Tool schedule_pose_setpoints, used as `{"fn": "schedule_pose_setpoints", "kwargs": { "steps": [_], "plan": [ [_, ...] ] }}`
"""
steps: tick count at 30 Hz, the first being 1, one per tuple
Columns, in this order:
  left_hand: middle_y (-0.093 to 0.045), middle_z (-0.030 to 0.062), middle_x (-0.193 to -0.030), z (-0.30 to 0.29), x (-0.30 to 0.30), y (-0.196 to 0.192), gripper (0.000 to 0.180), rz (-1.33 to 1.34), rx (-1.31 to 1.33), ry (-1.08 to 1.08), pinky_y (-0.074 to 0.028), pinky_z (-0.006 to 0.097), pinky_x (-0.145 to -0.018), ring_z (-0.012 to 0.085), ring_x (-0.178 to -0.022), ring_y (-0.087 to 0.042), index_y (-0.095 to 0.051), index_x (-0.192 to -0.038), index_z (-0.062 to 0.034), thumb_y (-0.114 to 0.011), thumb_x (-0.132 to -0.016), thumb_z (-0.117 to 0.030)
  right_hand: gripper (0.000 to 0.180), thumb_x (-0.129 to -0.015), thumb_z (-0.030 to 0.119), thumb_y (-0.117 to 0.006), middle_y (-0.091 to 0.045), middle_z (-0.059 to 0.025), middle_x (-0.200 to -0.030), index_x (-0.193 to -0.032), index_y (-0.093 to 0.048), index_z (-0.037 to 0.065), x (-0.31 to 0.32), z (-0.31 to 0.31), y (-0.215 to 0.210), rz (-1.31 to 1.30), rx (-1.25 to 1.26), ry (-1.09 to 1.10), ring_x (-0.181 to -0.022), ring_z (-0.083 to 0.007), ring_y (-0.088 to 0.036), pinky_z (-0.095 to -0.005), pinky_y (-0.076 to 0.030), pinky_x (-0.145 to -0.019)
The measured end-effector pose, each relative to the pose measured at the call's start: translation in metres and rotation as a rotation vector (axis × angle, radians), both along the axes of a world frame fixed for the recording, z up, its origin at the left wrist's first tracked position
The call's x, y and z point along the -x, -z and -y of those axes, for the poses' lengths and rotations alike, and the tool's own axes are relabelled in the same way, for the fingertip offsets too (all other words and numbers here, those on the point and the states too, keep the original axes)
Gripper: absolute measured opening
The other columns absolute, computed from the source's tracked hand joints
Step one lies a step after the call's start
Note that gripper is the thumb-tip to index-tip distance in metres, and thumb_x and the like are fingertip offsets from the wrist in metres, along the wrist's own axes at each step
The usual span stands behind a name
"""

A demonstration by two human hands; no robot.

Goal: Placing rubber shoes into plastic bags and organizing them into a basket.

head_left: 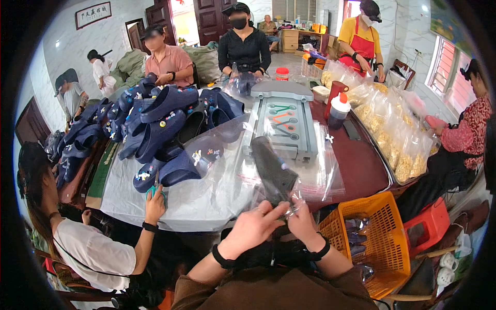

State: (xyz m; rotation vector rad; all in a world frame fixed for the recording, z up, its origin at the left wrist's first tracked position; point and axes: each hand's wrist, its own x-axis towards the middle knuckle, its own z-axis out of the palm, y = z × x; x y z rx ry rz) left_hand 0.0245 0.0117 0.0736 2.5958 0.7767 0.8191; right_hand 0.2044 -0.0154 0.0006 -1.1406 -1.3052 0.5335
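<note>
A dark clog [273,170] lies in a clear plastic bag [263,199] at the table's front edge, its toe end away from me. My left hand [252,227] pinches the near end of the bag. Beside it my right hand [304,225] is closed on the bag's bunched plastic. Both hands are close together just over the edge. Under and right of the clog is a stack of flat clear bags [325,178]. The fingertips are partly hidden by shiny plastic.
Navy clogs with small charms [165,119] are heaped at left. A grey plastic case [284,124] stands ahead, near a bottle of dark liquid [339,111]. Bags of gold-coloured pieces [398,134] fill the right. An orange basket [385,237] holds bagged clogs. A co-worker's hand [154,204] holds scissors at left.
</note>
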Motion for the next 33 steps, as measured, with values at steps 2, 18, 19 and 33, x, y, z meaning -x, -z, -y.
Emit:
{"fn": "schedule_pose_setpoints", "kwargs": {
  "steps": [2,18,19,33],
  "plan": [
    [-0.058,0.0107,-0.099,-0.002,0.014,0.006,0.051,0.039,0.035,-0.105,-0.054,0.044,-0.065,0.0346,-0.079,-0.065,-0.058,-0.138,-0.0175,-0.072,-0.09,-0.023,0.043,-0.1,0.018,-0.066,-0.065,-0.0141,-0.12,-0.132,-0.053,-0.008,-0.012,-0.003,-0.011,-0.025,0.142,0.025,-0.11,-0.0199,-0.061,-0.0351,-0.049,-0.092],
    [-0.051,0.0246,-0.134,-0.048,0.013,0.124,0.076,0.525,0.431,-0.466,-0.057,0.041,-0.085,0.0362,-0.106,-0.064,-0.039,-0.146,-0.0055,-0.08,-0.083,-0.012,0.072,-0.091,0.027,-0.077,-0.056,-0.0142,-0.138,-0.146,-0.043,-0.006,-0.018,-0.01,0.009,-0.258,0.325,-0.266,-0.125,-0.022,-0.052,-0.034,-0.041,-0.107],
    [-0.052,0.0255,-0.135,-0.049,0.012,0.125,0.077,0.587,0.443,-0.432,-0.058,0.04,-0.081,0.0346,-0.102,-0.067,-0.036,-0.148,-0.0047,-0.079,-0.084,-0.012,0.09,-0.086,0.03,-0.082,-0.047,-0.0198,-0.145,-0.151,-0.032,-0.005,-0.015,0.0,-0.006,0.025,0.246,-0.247,-0.133,-0.0284,-0.046,-0.0376,-0.038,-0.111],
    [-0.072,0.0158,-0.091,-0.065,-0.008,0.096,0.07,0.549,0.476,-0.619,-0.055,0.035,-0.074,0.0268,-0.084,-0.072,-0.045,-0.144,-0.0022,-0.08,-0.086,-0.021,0.103,-0.072,0.023,-0.091,-0.05,-0.0228,-0.138,-0.155,-0.032,0.005,0.0,0.012,-0.007,0.385,0.217,-0.161,-0.126,-0.0409,-0.053,-0.0442,-0.045,-0.105]
  ]
}}
